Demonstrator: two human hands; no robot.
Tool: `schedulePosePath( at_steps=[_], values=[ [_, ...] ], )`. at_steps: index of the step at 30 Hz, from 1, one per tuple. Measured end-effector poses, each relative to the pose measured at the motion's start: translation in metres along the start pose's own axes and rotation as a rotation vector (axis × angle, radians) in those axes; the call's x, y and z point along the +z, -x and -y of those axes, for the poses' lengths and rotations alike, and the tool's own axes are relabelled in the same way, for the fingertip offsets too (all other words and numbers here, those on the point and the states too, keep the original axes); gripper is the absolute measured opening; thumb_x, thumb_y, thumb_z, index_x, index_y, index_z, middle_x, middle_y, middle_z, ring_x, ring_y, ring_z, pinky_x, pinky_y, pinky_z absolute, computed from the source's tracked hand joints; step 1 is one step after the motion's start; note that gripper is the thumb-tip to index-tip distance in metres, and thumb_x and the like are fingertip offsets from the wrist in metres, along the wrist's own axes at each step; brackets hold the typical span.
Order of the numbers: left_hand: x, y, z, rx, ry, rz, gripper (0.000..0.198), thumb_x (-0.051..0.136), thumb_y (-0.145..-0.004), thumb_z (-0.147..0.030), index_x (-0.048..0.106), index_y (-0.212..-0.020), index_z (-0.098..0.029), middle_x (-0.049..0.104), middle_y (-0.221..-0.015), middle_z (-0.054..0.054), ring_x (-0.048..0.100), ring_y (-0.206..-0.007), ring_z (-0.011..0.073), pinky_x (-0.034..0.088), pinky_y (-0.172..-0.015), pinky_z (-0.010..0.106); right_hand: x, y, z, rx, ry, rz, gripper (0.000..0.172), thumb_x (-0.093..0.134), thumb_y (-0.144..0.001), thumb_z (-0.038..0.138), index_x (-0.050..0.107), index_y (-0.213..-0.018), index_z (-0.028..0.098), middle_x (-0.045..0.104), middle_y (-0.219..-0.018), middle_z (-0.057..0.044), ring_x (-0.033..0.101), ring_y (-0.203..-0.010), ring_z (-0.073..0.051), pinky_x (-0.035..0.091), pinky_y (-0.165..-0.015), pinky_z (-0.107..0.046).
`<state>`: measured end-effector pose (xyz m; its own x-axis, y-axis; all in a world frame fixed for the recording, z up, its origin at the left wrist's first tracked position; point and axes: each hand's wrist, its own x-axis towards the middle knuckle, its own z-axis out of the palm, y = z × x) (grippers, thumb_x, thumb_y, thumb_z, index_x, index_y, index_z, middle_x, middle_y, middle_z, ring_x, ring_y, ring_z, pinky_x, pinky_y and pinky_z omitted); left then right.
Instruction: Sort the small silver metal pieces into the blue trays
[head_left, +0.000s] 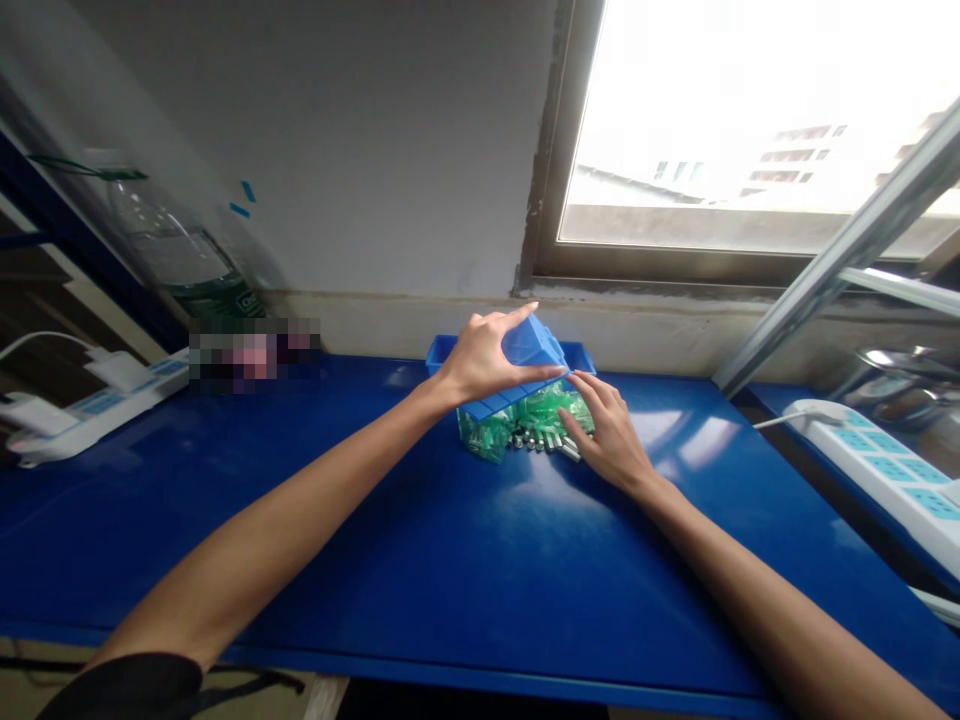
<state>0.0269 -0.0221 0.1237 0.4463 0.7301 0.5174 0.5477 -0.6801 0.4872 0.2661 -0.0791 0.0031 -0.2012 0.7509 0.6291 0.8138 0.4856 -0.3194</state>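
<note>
Two hands of mine are at work over the blue table. My left hand is clamped on a tilted blue bin, thumb along the near edge, index finger reaching to the upper edge. My right hand is spread, thumb and fingers apart, index tip at the bin's right corner beside my left thumb; contact there cannot be confirmed. The bin stands in front of a second blue bin near the wall, above green packets and small metal parts.

Risks, in my judgement: the left grip spans a smooth, slanted body, so the bin could twist out if the thumb slides. A slip could drop its edge onto the metal parts and scatter them across the glossy surface. Loose packet film could also snag on the rim or under my right thumb.

Limits of inspection: the bin's interior and any contents are not visible to me, nor can I tell whether it rests on the packets. My remaining left fingers are obscured. The second bin is mostly covered. Individual metal parts are too small to identify or count.
</note>
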Motion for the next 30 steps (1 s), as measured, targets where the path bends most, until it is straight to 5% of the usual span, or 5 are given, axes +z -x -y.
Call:
schedulePosePath(
  at_steps=[6,11,20,24,30],
  values=[
    [-0.006,0.000,-0.007,0.033,0.197,-0.213,0.099,0.081,-0.073,-0.072,0.048,-0.156,-0.028,0.056,-0.152,0.012,0.049,-0.140,0.0409,0.038,-0.118,0.056,-0.013,-0.004,0.012,-0.035,-0.050,-0.121,0.052,0.058,-0.100,0.038,0.051,-0.151,0.030,0.058,-0.147,-0.014,0.061,-0.126,-0.034,0.050,-0.109,-0.059],
    [0.002,0.004,-0.024,0.123,0.383,-0.286,0.108,0.085,-0.072,-0.065,0.032,-0.162,-0.037,0.035,-0.165,0.009,0.039,-0.148,0.0414,0.045,-0.115,0.053,-0.030,-0.008,0.039,-0.023,-0.344,-0.157,0.061,0.063,-0.097,0.028,0.043,-0.155,0.035,0.054,-0.148,-0.013,0.069,-0.078,-0.018,0.064,-0.069,-0.040],
    [0.058,-0.005,-0.015,0.141,0.646,-0.171,0.113,0.088,-0.073,-0.050,0.020,-0.162,-0.036,0.031,-0.165,0.012,0.040,-0.149,0.0372,0.047,-0.115,0.055,-0.040,-0.020,0.037,0.111,-0.587,-0.342,0.082,0.070,-0.093,0.036,0.024,-0.160,0.037,0.066,-0.119,-0.007,0.075,-0.102,-0.024,0.063,-0.098,-0.049],
    [0.073,-0.009,-0.009,0.165,0.648,-0.113,0.111,0.088,-0.072,-0.040,0.021,-0.161,-0.033,0.033,-0.164,0.014,0.044,-0.145,0.0357,0.051,-0.112,0.052,-0.044,-0.020,0.010,0.202,-0.500,-0.261,0.043,0.072,-0.092,0.049,0.066,-0.127,0.025,0.071,-0.091,-0.003,0.075,-0.087,-0.024,0.065,-0.089,-0.046],
    [0.078,-0.003,0.003,0.203,0.263,-0.005,0.088,0.076,-0.085,-0.039,0.034,-0.161,-0.025,0.045,-0.155,0.017,0.048,-0.143,0.0353,0.043,-0.119,0.054,-0.042,-0.015,-0.027,0.315,-0.205,-0.376,0.051,0.067,-0.089,0.068,0.073,-0.109,0.021,0.073,-0.084,-0.005,0.073,-0.077,-0.025,0.062,-0.081,-0.044]
  ],
)
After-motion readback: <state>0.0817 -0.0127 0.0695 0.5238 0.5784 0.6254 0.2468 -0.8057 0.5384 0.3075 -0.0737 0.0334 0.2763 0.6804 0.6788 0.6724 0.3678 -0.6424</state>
